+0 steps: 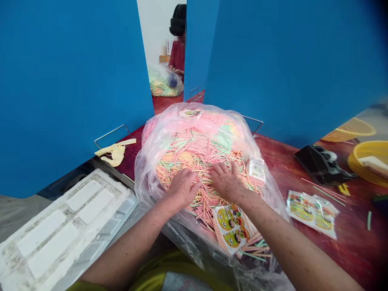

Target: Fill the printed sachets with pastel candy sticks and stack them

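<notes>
A large clear plastic bag (pixel 141 171) lies open before me, filled with thin pastel candy sticks (pixel 194 141) in pink, orange and green. My left hand (pixel 182 186) rests on the sticks, its fingers bent down and the thumb apart from them. Beside it, my right hand (pixel 226 182) lies on the same pile with fingers spread. Neither hand shows anything gripped. A printed candy packet (pixel 230 228) sits on the sticks below my right hand. Another small packet (pixel 256 169) is at the bag's right side.
Blue partitions (pixel 69 81) stand left and right. A white foam lid (pixel 63 226) is at lower left, near a pale yellow cloth piece (pixel 117 153). On the red table (pixel 348 258) are flat packets (pixel 312 212), a tape dispenser (pixel 321 163) and yellow baskets (pixel 370 161). A person (pixel 178 52) sits beyond.
</notes>
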The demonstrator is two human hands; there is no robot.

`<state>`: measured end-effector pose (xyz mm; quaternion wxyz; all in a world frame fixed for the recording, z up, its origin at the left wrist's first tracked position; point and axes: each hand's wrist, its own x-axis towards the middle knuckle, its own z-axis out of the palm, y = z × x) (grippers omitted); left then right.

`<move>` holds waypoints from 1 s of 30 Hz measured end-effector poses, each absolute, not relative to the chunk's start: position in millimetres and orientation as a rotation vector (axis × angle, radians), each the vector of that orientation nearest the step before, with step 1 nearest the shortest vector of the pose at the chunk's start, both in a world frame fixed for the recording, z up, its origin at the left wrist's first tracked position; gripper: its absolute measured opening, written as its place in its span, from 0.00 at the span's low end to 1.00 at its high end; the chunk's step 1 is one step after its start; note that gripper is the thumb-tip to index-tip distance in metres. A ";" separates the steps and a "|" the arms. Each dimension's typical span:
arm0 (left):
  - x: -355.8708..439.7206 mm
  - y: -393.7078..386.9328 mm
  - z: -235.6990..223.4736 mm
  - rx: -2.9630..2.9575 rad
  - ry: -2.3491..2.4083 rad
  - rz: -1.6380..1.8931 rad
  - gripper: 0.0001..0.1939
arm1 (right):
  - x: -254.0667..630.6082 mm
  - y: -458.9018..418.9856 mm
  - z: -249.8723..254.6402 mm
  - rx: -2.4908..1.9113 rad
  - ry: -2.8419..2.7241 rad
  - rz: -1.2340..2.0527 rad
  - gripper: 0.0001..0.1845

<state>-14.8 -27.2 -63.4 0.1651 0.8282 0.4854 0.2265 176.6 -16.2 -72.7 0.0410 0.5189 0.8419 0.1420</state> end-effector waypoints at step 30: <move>54.7 -15.3 -40.4 0.524 0.575 1.147 0.16 | 161.1 -45.3 -26.8 2.030 2.848 -0.634 0.17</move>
